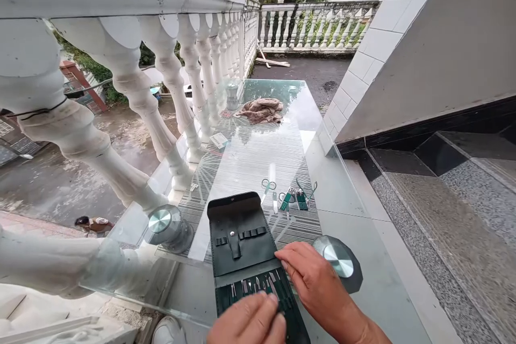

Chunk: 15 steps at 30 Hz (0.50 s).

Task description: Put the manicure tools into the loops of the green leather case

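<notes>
An unfolded black manicure case (pixel 244 242) lies on the glass table, its upper flap showing vacant elastic loops and a snap button. Slim metal manicure tools (pixel 258 282) stand in a row in its green lower pocket. My right hand (pixel 310 274) pinches the case's right edge near the fold. Over the lower pocket, my left hand (pixel 250 321) is closed with fingers curled together; what they hold, if anything, is hidden. Beyond the case lie scissors (pixel 267 188), green-and-silver nail clippers (pixel 286 199), another clipper (pixel 301 199) and nippers with curved handles (pixel 312 191).
A crumpled brown cloth (pixel 262 110) and a small white packet (pixel 219 140) lie farther along the glass table (pixel 342 193). White balusters (pixel 161 75) line the left side; stone steps (pixel 455 199) rise at right. A person (pixel 95 224) is below, beyond the railing.
</notes>
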Each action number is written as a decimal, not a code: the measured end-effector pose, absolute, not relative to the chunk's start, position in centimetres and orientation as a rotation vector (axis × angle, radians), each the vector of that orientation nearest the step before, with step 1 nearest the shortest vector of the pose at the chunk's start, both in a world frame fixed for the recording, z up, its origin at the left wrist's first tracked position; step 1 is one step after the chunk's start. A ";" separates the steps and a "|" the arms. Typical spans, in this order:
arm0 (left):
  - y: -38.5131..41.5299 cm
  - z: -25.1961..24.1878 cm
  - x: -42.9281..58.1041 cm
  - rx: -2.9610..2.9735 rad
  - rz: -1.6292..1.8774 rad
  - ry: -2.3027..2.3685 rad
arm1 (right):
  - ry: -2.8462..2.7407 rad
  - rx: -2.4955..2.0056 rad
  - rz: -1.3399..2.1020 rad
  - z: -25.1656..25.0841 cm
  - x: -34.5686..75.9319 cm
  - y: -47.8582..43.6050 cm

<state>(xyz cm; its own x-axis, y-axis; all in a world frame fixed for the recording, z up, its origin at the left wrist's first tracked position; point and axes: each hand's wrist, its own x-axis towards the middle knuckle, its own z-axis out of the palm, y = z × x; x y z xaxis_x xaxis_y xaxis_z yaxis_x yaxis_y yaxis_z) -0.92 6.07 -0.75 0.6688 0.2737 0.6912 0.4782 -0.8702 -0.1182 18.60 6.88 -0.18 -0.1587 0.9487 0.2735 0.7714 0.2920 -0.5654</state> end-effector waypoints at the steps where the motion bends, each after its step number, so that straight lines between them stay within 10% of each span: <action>1: 6.7 -0.2 -1.7 -2.593 -0.988 -0.643 | -1.984 -1.529 0.418 -0.1 18.7 7.0; 15: 8.9 -1.7 -2.0 -2.640 -0.390 -1.001 | -1.776 -1.687 0.335 0.0 21.7 9.4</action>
